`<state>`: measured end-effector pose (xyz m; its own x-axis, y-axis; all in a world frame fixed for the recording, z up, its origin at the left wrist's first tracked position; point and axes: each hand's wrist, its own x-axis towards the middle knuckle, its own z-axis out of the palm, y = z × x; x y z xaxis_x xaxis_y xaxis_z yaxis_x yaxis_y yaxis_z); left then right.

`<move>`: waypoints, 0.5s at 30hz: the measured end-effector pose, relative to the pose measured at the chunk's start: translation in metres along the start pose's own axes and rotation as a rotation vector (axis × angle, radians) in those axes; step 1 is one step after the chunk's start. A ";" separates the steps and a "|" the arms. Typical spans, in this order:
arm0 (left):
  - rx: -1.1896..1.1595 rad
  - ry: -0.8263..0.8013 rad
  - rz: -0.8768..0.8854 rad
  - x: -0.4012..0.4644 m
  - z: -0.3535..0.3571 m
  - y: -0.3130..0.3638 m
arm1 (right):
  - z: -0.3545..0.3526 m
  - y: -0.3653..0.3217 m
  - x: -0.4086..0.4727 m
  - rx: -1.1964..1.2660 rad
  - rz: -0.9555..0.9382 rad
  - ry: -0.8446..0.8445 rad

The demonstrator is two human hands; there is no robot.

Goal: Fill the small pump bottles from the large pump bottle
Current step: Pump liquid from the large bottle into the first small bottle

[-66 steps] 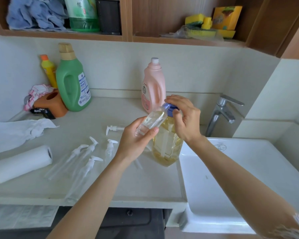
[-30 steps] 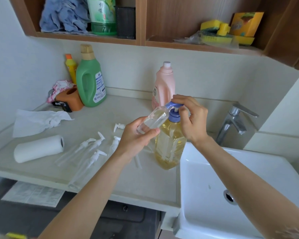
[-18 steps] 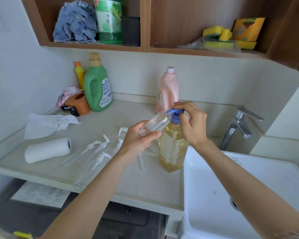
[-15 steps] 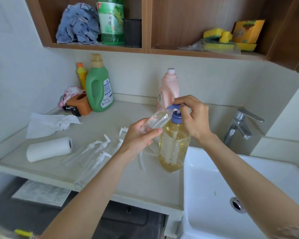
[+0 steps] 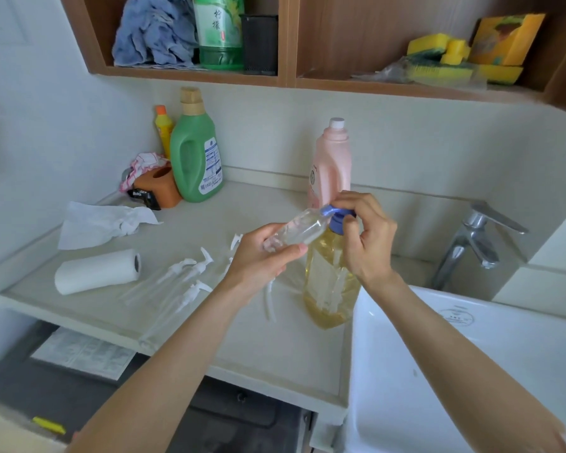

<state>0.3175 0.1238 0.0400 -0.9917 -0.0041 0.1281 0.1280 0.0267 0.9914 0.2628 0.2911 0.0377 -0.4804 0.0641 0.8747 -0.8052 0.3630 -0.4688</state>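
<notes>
The large pump bottle (image 5: pixel 329 282) of yellow liquid stands on the counter beside the sink, with a blue pump head (image 5: pixel 335 217). My right hand (image 5: pixel 363 237) curls over that pump head, which sits low. My left hand (image 5: pixel 262 256) grips a small clear bottle (image 5: pixel 303 227), tilted, its open mouth up against the blue spout. Several more small clear bottles with white pumps (image 5: pixel 183 282) lie on the counter to the left. A loose white pump with its tube (image 5: pixel 270 302) lies beside the large bottle.
A paper towel roll (image 5: pixel 95 271) and a crumpled sheet (image 5: pixel 102 223) lie at the left. Green (image 5: pixel 195 158), yellow and pink (image 5: pixel 330 168) bottles stand at the wall. White sink (image 5: pixel 471 371) and tap (image 5: pixel 474 243) on the right. Shelves above hold cloths and sponges.
The blue pump head has gone down under my right hand since half a second ago, when it stood raised. The small bottle stays at the spout. The view has shifted slightly.
</notes>
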 end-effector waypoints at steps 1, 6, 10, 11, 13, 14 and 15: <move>0.007 0.006 -0.002 0.000 0.000 0.000 | 0.000 -0.001 0.000 -0.001 0.003 -0.004; -0.001 0.015 0.003 -0.001 0.001 0.001 | -0.008 -0.010 0.006 -0.031 0.009 -0.093; -0.027 0.030 0.028 0.003 0.002 0.006 | -0.020 -0.015 0.024 -0.053 -0.011 -0.212; -0.033 0.031 0.032 0.005 0.002 0.007 | -0.022 -0.016 0.027 -0.059 -0.006 -0.226; -0.040 0.018 0.041 0.007 -0.001 0.006 | -0.022 -0.015 0.030 -0.071 -0.004 -0.224; -0.040 0.010 0.037 0.008 -0.001 0.005 | -0.022 -0.014 0.028 -0.075 -0.003 -0.210; -0.040 0.003 0.034 0.007 -0.002 0.004 | -0.021 -0.013 0.026 -0.074 -0.001 -0.191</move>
<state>0.3106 0.1215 0.0452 -0.9868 -0.0064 0.1616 0.1617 -0.0136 0.9868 0.2680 0.3071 0.0693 -0.5423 -0.1113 0.8328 -0.7814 0.4311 -0.4512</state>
